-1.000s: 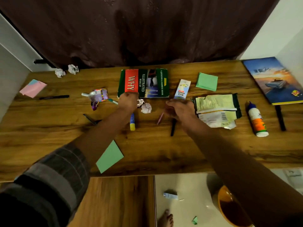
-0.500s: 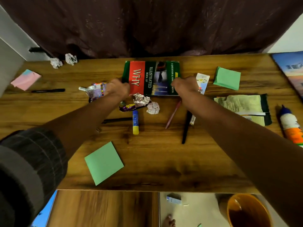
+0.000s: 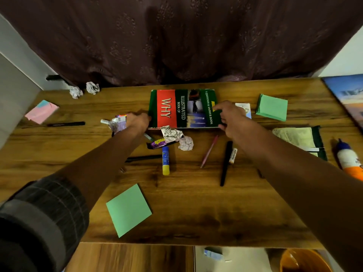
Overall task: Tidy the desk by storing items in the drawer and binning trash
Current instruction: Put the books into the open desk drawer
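Head view: both hands at the book (image 3: 182, 108), lying flat at the far middle of the table (image 3: 196, 203); left hand (image 3: 137, 121) curled against its left edge, right hand (image 3: 229, 116) with fingers over the cover and thumb under the near right corner, a grip seemingly just closing. Likely picking up the book for the drawer. Next: lift clear of the foil wrapper (image 3: 170, 133) touching the near edge.
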{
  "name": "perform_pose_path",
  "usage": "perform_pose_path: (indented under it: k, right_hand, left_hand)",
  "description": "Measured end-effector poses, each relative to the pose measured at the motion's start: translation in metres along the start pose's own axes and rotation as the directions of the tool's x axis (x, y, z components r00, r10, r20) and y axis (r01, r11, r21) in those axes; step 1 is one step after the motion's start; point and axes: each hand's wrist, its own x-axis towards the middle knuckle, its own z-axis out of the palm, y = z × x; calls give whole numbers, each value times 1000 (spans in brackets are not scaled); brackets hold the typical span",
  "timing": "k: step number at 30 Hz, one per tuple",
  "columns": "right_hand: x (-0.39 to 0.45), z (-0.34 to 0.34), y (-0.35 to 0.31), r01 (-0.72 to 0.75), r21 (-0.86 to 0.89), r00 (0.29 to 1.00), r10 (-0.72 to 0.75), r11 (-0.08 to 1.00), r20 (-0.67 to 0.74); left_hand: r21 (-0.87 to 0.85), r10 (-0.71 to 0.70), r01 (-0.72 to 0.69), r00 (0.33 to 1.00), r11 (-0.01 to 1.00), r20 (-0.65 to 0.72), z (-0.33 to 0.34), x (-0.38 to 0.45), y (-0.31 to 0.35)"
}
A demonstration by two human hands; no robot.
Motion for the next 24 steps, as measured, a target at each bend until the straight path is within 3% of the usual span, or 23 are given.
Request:
perform_pose_path:
  k: [6,17,24]
  right_hand:
    - [-2,-9,-12,-20,40,1000,20,999,-12]
    - [-16,-32,-3,-24,101,998,18,995,59]
    - [-56,-40,20,13,198,999,-19,980,29]
  left_hand:
    - [-196,6,21,991,980,137,-6,-13,2]
    - [-379,7,81,974,922,225,-32,-48,-21]
    - [-473,62,67,966,878,252,-65,-107,-28]
